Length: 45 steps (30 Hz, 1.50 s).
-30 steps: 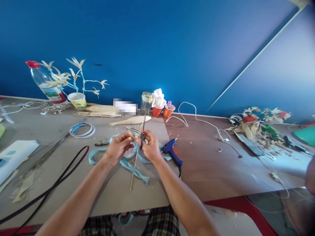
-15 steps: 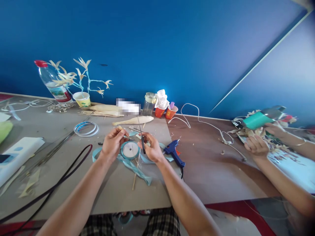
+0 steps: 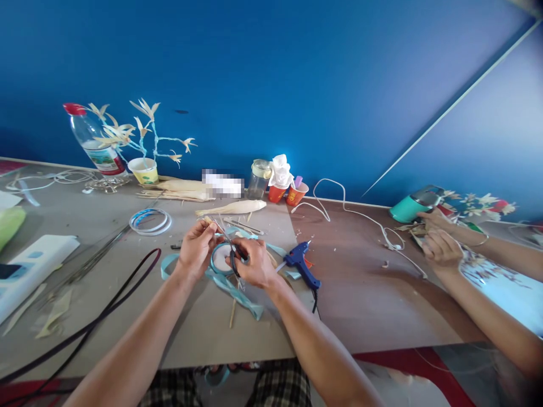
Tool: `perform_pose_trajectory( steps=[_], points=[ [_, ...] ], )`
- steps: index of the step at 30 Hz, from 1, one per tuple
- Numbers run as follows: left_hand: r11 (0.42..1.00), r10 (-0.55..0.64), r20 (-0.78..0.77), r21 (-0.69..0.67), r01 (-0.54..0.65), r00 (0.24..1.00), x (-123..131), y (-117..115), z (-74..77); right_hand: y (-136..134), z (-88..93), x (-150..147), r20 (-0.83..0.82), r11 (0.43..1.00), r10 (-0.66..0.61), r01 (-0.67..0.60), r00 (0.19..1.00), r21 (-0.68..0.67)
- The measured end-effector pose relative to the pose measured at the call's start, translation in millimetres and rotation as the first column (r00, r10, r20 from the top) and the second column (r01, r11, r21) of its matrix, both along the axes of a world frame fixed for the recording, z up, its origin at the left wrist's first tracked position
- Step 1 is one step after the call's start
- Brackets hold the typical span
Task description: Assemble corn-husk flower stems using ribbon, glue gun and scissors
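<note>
Dark-handled scissors [image 3: 233, 249] sit in the right hand [image 3: 257, 263], its fingers curled closed round the handles, palm turned down. Half a second ago that palm faced inward and the blades pointed away toward the wall; now they slant across to the left hand [image 3: 195, 243]. That hand is nearly closed, thumb and forefinger pinching a small pale piece [image 3: 210, 221], probably corn husk, raised just beyond the ribbon spool [image 3: 219, 259]. I judge that the turn puts the pinched piece within the blades' reach, though whether the tips touch it, or how far apart they stand, I cannot tell.

Light-blue ribbon [image 3: 242, 299] trails from around the spool toward the near edge of the table [image 3: 348, 316], partly under the right hand. A blue glue gun [image 3: 303, 267] lies just right of that hand. Behind the hands lies a pale husk bundle [image 3: 237, 208].

Farther right, a co-worker's green tumbler [image 3: 408, 209] has also shifted: held over the flower pieces half a second ago, it is now lower and nearer the wall, one co-worker's hand [image 3: 435, 218] close against it. That shift leaves the cutting work unaffected.
</note>
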State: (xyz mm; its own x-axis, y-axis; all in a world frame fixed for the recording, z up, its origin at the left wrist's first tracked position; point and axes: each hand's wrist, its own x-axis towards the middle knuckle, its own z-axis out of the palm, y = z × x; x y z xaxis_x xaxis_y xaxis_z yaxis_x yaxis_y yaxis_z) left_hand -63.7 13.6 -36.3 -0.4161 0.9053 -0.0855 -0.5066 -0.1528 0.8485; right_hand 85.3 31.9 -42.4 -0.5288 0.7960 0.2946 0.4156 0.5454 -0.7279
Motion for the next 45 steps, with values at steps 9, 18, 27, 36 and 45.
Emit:
perform_pose_trajectory(
  steps=[9, 18, 27, 36, 45],
  points=[
    [1.0, 0.0, 0.146, -0.021, 0.003, 0.989, 0, 1, -1.6, -3, -2.5, -1, 0.06, 0.993, -0.014, 0.007, 0.998, 0.114],
    [0.999, -0.033, 0.096, 0.014, 0.031, 0.995, 0, 0, 0.8, -4, -1.3, 0, 0.064, 0.991, -0.016, 0.008, 0.998, 0.13],
    [0.999, -0.038, 0.143, 0.006, 0.038, 0.989, 0, 1, -3.1, -3, -2.8, -1, 0.078, 0.989, -0.027, 0.015, 0.997, 0.147],
    [0.999, -0.034, 0.111, -0.002, 0.035, 0.993, -4, 3, -8.7, 5, -3.6, 3, -0.052, 0.997, -0.061, 0.059, 0.997, -0.041],
    [0.999, -0.024, 0.163, 0.047, 0.017, 0.986, -3, 2, -8.1, -2, 3.3, 2, 0.046, 1.0, 0.008, -0.008, 0.999, -0.001]
  ],
)
